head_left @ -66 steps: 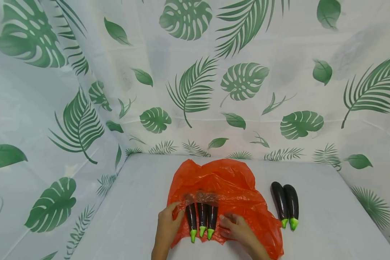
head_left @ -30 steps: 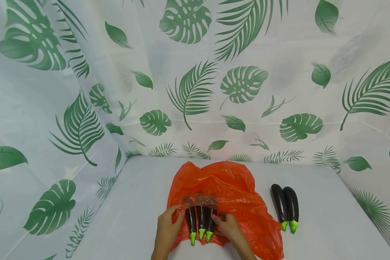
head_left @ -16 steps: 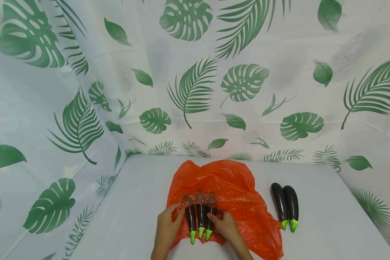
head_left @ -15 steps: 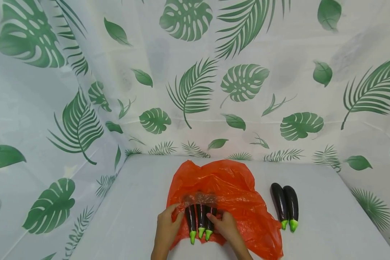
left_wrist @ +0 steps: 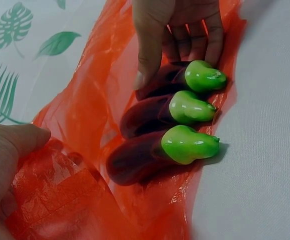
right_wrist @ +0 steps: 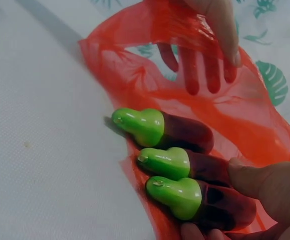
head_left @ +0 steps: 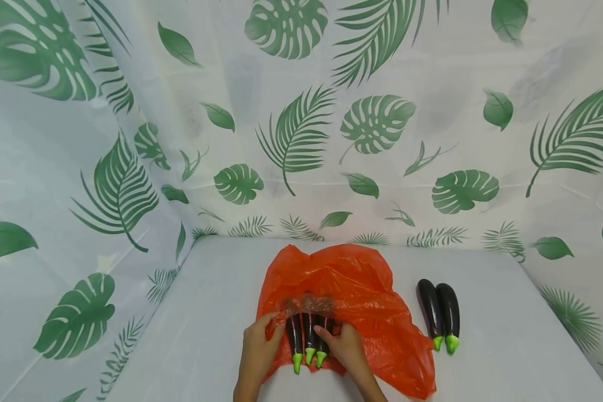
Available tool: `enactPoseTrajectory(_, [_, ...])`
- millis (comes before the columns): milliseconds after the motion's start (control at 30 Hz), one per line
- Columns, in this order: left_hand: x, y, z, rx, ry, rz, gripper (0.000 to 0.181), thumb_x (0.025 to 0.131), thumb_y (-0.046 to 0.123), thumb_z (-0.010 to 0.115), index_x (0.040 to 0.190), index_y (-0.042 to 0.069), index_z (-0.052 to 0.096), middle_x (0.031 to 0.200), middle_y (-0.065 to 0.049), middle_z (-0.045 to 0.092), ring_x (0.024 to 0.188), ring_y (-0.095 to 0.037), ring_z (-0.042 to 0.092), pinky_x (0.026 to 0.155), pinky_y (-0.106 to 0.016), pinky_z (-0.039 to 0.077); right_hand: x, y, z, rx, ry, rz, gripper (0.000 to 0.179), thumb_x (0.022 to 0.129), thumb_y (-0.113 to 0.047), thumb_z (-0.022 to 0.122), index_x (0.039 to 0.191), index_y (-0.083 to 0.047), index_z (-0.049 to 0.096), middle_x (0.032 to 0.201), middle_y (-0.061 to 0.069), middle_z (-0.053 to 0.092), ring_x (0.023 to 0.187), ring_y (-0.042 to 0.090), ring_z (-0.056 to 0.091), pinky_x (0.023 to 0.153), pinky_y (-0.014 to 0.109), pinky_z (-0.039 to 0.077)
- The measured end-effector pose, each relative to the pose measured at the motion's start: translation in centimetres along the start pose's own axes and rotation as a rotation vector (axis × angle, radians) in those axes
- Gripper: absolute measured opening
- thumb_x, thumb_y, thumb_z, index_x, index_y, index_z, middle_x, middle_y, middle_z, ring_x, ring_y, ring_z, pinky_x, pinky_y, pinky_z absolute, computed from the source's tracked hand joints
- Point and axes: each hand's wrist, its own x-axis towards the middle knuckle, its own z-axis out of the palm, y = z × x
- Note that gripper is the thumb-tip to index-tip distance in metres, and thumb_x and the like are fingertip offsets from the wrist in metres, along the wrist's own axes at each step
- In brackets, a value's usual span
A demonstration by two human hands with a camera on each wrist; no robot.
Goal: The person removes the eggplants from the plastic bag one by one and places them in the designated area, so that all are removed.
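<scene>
Three dark purple eggplants with green stem ends lie side by side in an orange-red plastic bag. Their far ends are under the bag's film; the stem ends show at its mouth. My left hand pinches the upper edge of the bag's mouth, lifting it beside the left eggplant. With thumb on top and fingers along the far side, my right hand grips the right eggplant. The middle eggplant lies close against it. In the left wrist view, the left eggplant sits nearest the held film.
Two more eggplants lie together on the white table, right of the bag. Behind and to the left stands a white sheet printed with green leaves.
My right hand has moved left from beside the eggplants and taken hold of the right one. That eggplant's stem end has shifted slightly left. The left hand stays on the bag's edge.
</scene>
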Motion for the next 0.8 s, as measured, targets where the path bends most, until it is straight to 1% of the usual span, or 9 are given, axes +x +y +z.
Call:
enactPoseTrajectory(67, [0.0, 0.0, 0.0, -0.002, 0.002, 0.0, 0.022, 0.089, 0.014, 0.069, 0.111, 0.01, 0.071, 0.106, -0.004, 0.073, 0.105, -0.024, 0.067, 0.093, -0.047, 0.053, 0.0, 0.0, 0.0, 0.005, 0.003, 0.001, 0.048, 0.08, -0.037, 0.079, 0.095, 0.005, 0.064, 0.064, 0.003, 0.059, 0.054, 0.01, 0.056, 0.044, 0.025, 0.045])
enactPoseTrajectory(133, [0.1, 0.1, 0.0, -0.005, -0.003, -0.002, 0.021, 0.089, 0.014, 0.068, 0.11, 0.011, 0.071, 0.105, -0.003, 0.073, 0.103, -0.023, 0.067, 0.092, -0.047, 0.053, 0.0, 0.0, 0.1, 0.004, 0.01, 0.005, 0.048, 0.079, -0.036, 0.08, 0.096, 0.006, 0.065, 0.065, 0.004, 0.061, 0.053, 0.01, 0.057, 0.045, 0.025, 0.047])
enactPoseTrajectory(200, [0.1, 0.1, 0.0, -0.009, -0.009, -0.011, 0.021, 0.089, 0.015, 0.068, 0.11, 0.011, 0.071, 0.105, -0.003, 0.073, 0.103, -0.022, 0.067, 0.092, -0.047, 0.053, 0.0, 0.1, 0.2, -0.008, 0.018, 0.001, 0.044, 0.079, -0.034, 0.08, 0.093, 0.004, 0.065, 0.061, 0.002, 0.057, 0.051, 0.01, 0.054, 0.043, 0.025, 0.044])
enactPoseTrajectory(267, [0.1, 0.1, 0.0, -0.015, -0.019, -0.027, 0.021, 0.09, 0.016, 0.068, 0.11, 0.011, 0.071, 0.105, -0.002, 0.073, 0.103, -0.021, 0.066, 0.093, -0.047, 0.053, 0.0, 0.1, 0.3, -0.028, 0.034, -0.005, 0.04, 0.079, -0.032, 0.08, 0.09, 0.003, 0.065, 0.059, 0.0, 0.052, 0.051, 0.01, 0.049, 0.043, 0.025, 0.039])
enactPoseTrajectory(367, [0.1, 0.2, 0.1, -0.015, -0.022, -0.037, 0.021, 0.09, 0.016, 0.067, 0.11, 0.012, 0.07, 0.106, -0.002, 0.072, 0.104, -0.021, 0.066, 0.094, -0.047, 0.053, 0.1, 0.2, 0.4, -0.043, 0.051, -0.017, 0.037, 0.078, -0.029, 0.08, 0.088, 0.002, 0.064, 0.058, -0.001, 0.047, 0.053, 0.011, 0.044, 0.045, 0.025, 0.034])
enactPoseTrajectory(500, [0.2, 0.2, 0.1, -0.018, -0.018, -0.027, 0.021, 0.09, 0.015, 0.067, 0.11, 0.011, 0.071, 0.106, -0.003, 0.073, 0.105, -0.022, 0.066, 0.094, -0.047, 0.052, 0.2, 0.1, 0.3, -0.023, 0.045, -0.009, 0.04, 0.079, -0.026, 0.079, 0.097, 0.007, 0.065, 0.063, 0.002, 0.054, 0.055, 0.011, 0.049, 0.046, 0.025, 0.039])
enactPoseTrajectory(667, [0.1, 0.2, 0.0, -0.026, -0.018, -0.022, 0.02, 0.09, 0.015, 0.067, 0.109, 0.012, 0.071, 0.105, -0.002, 0.073, 0.102, -0.02, 0.066, 0.093, -0.046, 0.053, 0.0, -0.1, -0.2, 0.044, -0.009, 0.032, 0.048, 0.082, -0.02, 0.076, 0.112, 0.014, 0.059, 0.073, 0.008, 0.061, 0.059, 0.011, 0.056, 0.047, 0.025, 0.047])
enactPoseTrajectory(800, [0.0, 0.1, 0.0, -0.026, -0.016, -0.022, 0.019, 0.09, 0.015, 0.067, 0.108, 0.013, 0.071, 0.104, -0.001, 0.073, 0.102, -0.019, 0.066, 0.092, -0.045, 0.053, -0.1, -0.3, -0.7, 0.076, -0.037, 0.046, 0.049, 0.083, -0.019, 0.075, 0.114, 0.015, 0.058, 0.076, 0.01, 0.062, 0.062, 0.012, 0.059, 0.05, 0.026, 0.051])
